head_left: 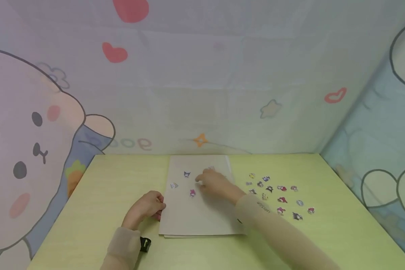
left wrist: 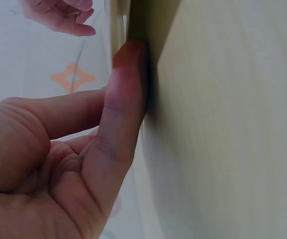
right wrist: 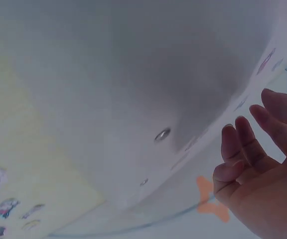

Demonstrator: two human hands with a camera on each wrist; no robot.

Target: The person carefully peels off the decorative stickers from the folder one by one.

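Note:
White paper sheets (head_left: 189,221) lie stacked on the table, with several small cartoon stickers on the top sheet. Among these are a dark one (head_left: 187,174), a pale one (head_left: 174,185) and a pink one (head_left: 192,193). At the left edge of the paper, my left hand (head_left: 148,205) pinches it; the left wrist view shows a finger low against the slightly raised edge. Over the upper part of the sheet is my right hand (head_left: 216,184), its fingers (right wrist: 248,142) loosely bent with nothing seen between them. The right forearm hides part of the paper's right side.
Several loose cartoon stickers (head_left: 282,200) are spread over the yellow table (head_left: 330,240) to the right of the paper. A printed cloth (head_left: 202,93) with hearts and a bear hangs behind and along the sides. A black strap (head_left: 145,244) shows by the left wrist.

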